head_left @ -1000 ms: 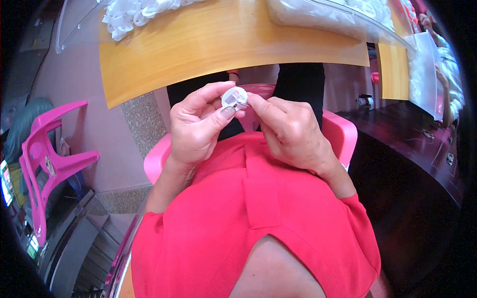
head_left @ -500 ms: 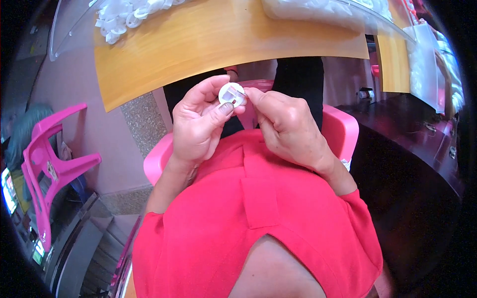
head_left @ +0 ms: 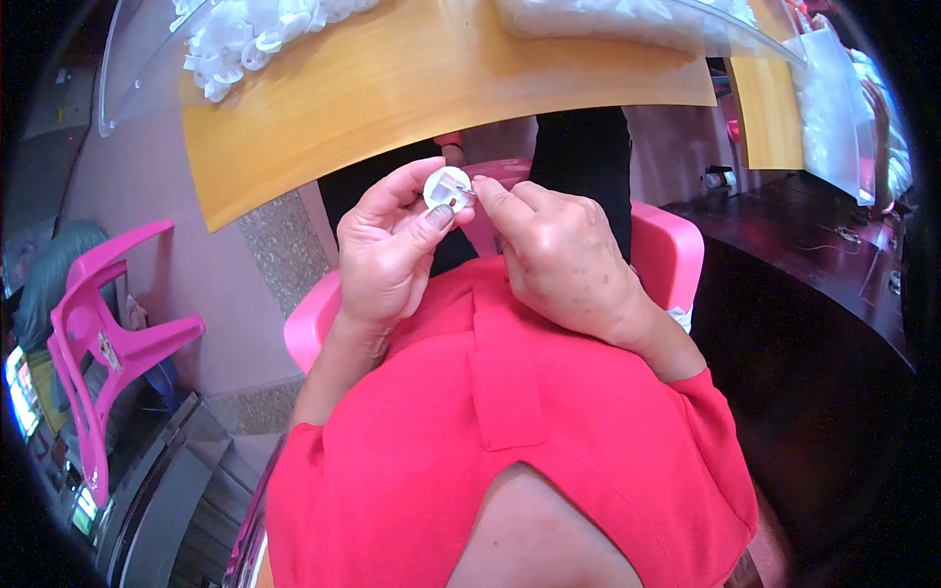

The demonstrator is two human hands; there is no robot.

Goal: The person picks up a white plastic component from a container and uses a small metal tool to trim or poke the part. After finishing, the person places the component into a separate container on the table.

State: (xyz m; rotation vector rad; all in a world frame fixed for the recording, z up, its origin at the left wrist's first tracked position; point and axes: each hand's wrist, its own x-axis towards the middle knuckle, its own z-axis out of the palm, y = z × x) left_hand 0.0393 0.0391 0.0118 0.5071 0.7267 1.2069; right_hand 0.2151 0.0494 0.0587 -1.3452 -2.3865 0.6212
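Observation:
Between the thumb and fingers of my left hand (head_left: 384, 245) is a small round white plastic part (head_left: 447, 177), its hollowed side turned up toward me. A rectangular recess and a small dark reddish spot show inside it. My right hand (head_left: 561, 245) is closed, its index finger and thumb at the part's right edge. From those fingertips a thin metal piece (head_left: 465, 190) reaches into the white part; its far end is too small to make out. Both hands are above my lap, just short of the table edge.
A wooden table (head_left: 421, 88) spans the top, carrying a heap of white plastic parts (head_left: 245, 44) and a clear bin of white pieces (head_left: 627, 24). I sit on a pink chair (head_left: 669, 257). Another pink chair (head_left: 103, 338) stands left; a dark glossy surface (head_left: 774, 235) lies right.
The white part and both hands have shifted slightly left. The right fingers have turned a little, and the thin metal piece now shows more clearly against the part.

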